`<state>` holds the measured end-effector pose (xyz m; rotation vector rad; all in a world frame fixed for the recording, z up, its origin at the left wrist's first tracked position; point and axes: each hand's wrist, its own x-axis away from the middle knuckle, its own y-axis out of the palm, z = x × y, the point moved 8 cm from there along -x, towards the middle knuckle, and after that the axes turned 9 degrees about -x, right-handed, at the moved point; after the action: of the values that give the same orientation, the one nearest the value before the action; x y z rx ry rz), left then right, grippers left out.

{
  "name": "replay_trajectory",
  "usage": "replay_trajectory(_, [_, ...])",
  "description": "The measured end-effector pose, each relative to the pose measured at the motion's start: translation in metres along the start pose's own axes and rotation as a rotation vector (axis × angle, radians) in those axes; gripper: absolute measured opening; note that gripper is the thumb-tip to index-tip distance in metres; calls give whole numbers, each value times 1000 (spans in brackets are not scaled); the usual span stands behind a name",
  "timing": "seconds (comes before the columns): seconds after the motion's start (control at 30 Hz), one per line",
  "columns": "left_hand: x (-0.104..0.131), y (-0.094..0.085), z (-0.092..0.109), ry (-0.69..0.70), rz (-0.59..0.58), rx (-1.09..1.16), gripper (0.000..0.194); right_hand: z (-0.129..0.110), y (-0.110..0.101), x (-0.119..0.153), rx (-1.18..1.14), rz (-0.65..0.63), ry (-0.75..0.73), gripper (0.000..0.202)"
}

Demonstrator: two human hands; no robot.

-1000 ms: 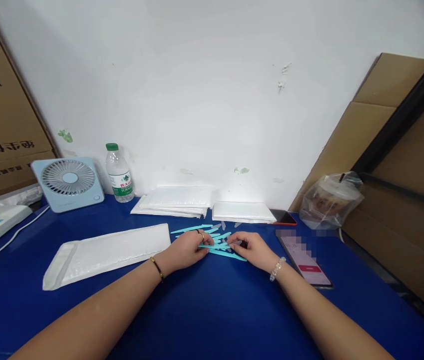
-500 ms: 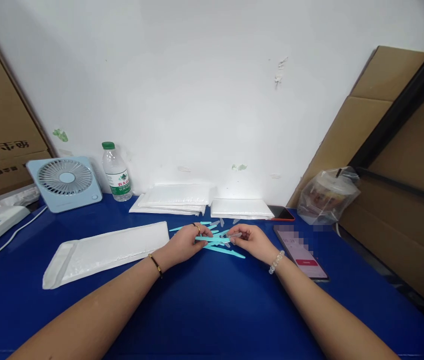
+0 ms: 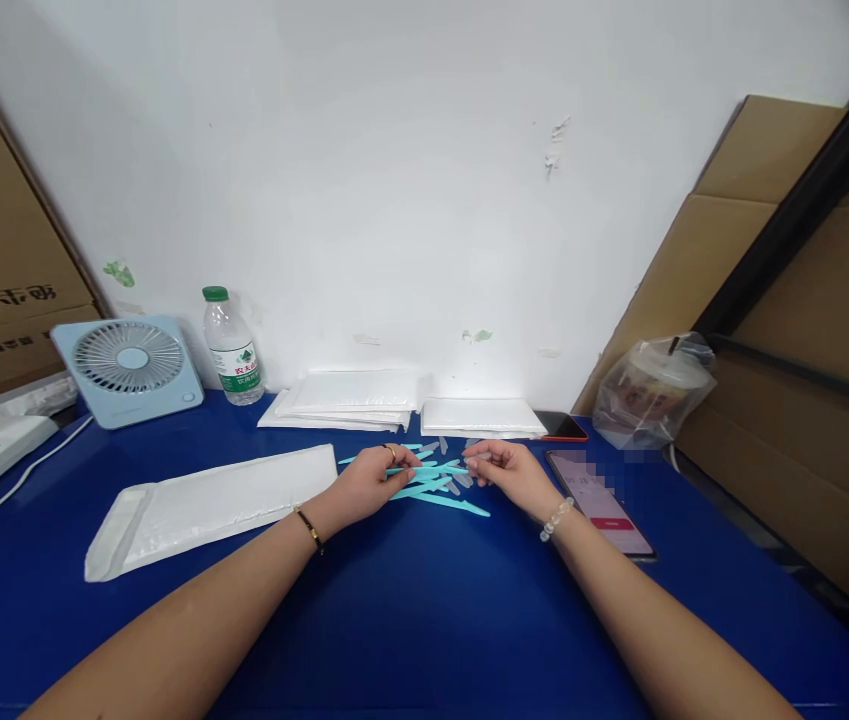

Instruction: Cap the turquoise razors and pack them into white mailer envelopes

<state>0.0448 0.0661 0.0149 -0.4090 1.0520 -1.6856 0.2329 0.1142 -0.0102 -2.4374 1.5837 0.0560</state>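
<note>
My left hand [image 3: 365, 484] is closed on the handle of a turquoise eyebrow razor [image 3: 435, 471], whose far end points right. Facing it, my right hand [image 3: 512, 476] pinches a small translucent blade cover [image 3: 478, 457] between thumb and fingertips, close to the razor's tip. Under and around both hands lies a loose pile of turquoise razors [image 3: 461, 505]. Mixed in behind them are several clear covers [image 3: 443, 446]. Fingers partly hide the held pieces.
A white padded envelope [image 3: 221, 508] lies left, with stacked envelopes [image 3: 349, 392] and more envelopes [image 3: 480, 415] by the wall. A phone [image 3: 604, 510] lies right, a bagged drink cup [image 3: 653, 395] beyond. A fan [image 3: 131, 370] and water bottle [image 3: 235, 355] stand back left.
My right hand has moved slightly away, rightward and up, with the clear cover in its fingers. The razor in my left hand has risen a little, showing more razors beneath.
</note>
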Motion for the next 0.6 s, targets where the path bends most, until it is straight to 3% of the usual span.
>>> replay_trajectory(0.2, [3,6,10,72,-80,-68,22,-1,-8,0,229,68,-20,29])
replay_trajectory(0.4, [8,19,20,164,-220,-177,23,-5,-3,2,415,29,-63,23])
replay_trajectory(0.6, [4,11,13,125,-103,-261,21,-6,0,3,474,-13,-88,21])
